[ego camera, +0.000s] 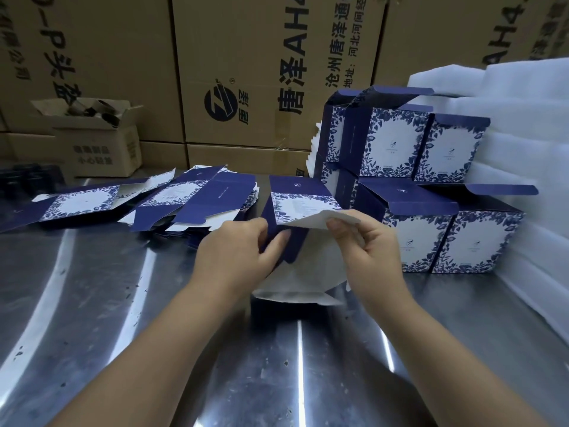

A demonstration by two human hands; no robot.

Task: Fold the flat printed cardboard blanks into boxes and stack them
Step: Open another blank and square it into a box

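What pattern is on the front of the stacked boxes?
The stacked boxes show blue leaves around white, head view.

The blank [300, 208] I hold is deep navy on its outer panels, with one white panel ringed by a blue leaf print. Its inner face and flaps are plain white. The flat blanks [191, 198] at far left carry the same navy and the same blue foliage border round white. The folded boxes [397, 143] at right show white fronts framed in blue leaves, with navy sides and lids. The foam sheets [529, 124] at far right are white. The cartons [129, 57] along the far side are brown with black lettering. The table [92, 318] is silver-grey, flecked with dark specks.
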